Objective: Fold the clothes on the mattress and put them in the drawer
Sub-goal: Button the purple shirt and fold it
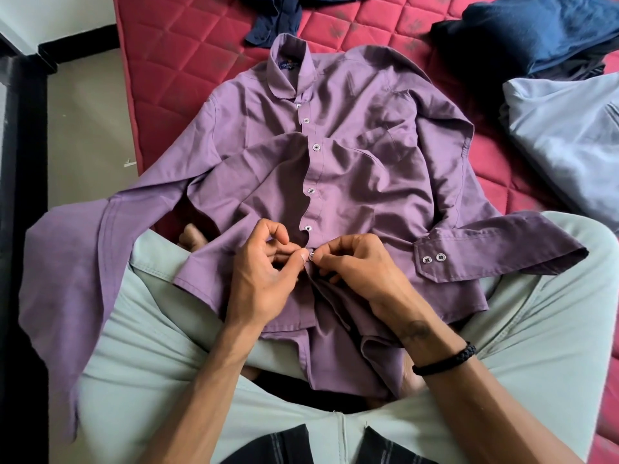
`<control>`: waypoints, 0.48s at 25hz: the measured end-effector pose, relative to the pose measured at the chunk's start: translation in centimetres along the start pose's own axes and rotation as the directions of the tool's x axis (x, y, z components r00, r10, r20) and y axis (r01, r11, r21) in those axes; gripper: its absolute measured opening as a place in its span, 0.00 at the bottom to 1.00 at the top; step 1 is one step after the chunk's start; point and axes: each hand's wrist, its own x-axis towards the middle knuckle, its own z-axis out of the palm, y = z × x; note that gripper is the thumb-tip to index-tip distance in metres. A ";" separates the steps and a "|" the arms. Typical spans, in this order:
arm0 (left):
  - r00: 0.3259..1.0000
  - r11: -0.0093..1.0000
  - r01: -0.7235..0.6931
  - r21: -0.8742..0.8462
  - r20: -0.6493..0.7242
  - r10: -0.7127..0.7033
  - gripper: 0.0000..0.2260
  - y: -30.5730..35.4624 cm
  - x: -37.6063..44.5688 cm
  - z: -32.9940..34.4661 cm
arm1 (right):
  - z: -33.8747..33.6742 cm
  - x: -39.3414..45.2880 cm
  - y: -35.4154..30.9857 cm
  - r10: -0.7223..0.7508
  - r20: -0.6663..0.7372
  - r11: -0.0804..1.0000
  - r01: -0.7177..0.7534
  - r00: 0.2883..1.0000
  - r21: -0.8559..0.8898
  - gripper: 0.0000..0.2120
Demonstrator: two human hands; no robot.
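A purple button-up shirt (pixel 351 169) lies face up on the red quilted mattress (pixel 174 55), collar away from me, its lower part draped over my crossed legs. Several upper buttons are fastened. My left hand (pixel 264 272) pinches the left placket edge between thumb and fingers. My right hand (pixel 355 269) pinches the right placket at a small white button (pixel 311 257) near the hem. The two hands meet at that button. One sleeve hangs off to the left; the other sleeve's cuff (pixel 445 259) lies on my right knee.
A dark navy garment (pixel 274 21) lies crumpled beyond the collar. At the right are a stack of dark blue clothes (pixel 536 31) and a light blue garment (pixel 569 135). The floor (pixel 87 128) and the mattress edge are at the left. No drawer is in view.
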 end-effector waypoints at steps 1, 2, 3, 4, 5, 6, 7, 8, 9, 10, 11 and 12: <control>1.000 0.999 -0.027 0.021 0.010 0.027 0.14 0.0 0.0 0.0 | 0.1 0.1 0.0 0.033 0.031 0.999 -0.035 0.999 0.042 0.05; 0.998 0.996 -0.068 0.063 0.008 0.068 0.13 0.0 -0.1 0.0 | 0.1 0.3 0.0 0.058 0.069 0.994 -0.065 0.996 0.093 0.05; 0.993 0.985 -0.120 0.121 -0.002 0.121 0.12 0.1 -0.2 0.1 | 0.0 0.5 0.0 0.075 0.106 0.986 -0.090 0.991 0.142 0.05; 0.985 0.970 -0.166 0.180 -0.014 0.172 0.12 0.2 -0.4 0.3 | -0.1 0.6 0.0 0.086 0.134 0.978 -0.110 0.987 0.179 0.06; 0.979 0.956 -0.196 0.217 -0.017 0.204 0.12 0.4 -0.5 0.4 | -0.3 0.7 0.1 0.095 0.155 0.971 -0.126 0.983 0.205 0.06; 0.977 0.951 -0.203 0.232 -0.010 0.211 0.12 0.5 -0.6 0.4 | -0.4 0.7 0.1 0.102 0.171 0.964 -0.140 0.980 0.226 0.06; 0.981 0.957 -0.189 0.222 0.010 0.191 0.12 0.4 -0.5 0.2 | -0.4 0.7 0.1 0.110 0.187 0.959 -0.154 0.976 0.240 0.06; 0.989 0.970 -0.150 0.190 0.039 0.145 0.12 0.2 -0.2 -0.1 | -0.5 0.8 0.1 0.115 0.202 0.955 -0.164 0.973 0.246 0.06; 0.993 0.985 -0.103 0.142 0.076 0.093 0.12 0.1 0.1 -0.4 | -0.7 0.8 0.2 0.118 0.216 0.956 -0.169 0.969 0.239 0.05; 0.992 0.993 -0.064 0.102 0.120 0.051 0.13 -0.1 0.4 -0.8 | -0.8 0.8 0.1 0.115 0.228 0.962 -0.166 0.967 0.218 0.04; 0.985 0.995 -0.044 0.089 0.170 0.028 0.14 -0.3 0.5 -1.1 | -1.0 0.7 0.2 0.106 0.231 0.977 -0.144 0.967 0.156 0.04; 0.974 0.993 -0.043 0.108 0.228 0.017 0.15 -0.4 0.6 -1.2 | -1.1 0.7 0.3 0.081 0.214 0.996 -0.088 0.973 0.024 0.04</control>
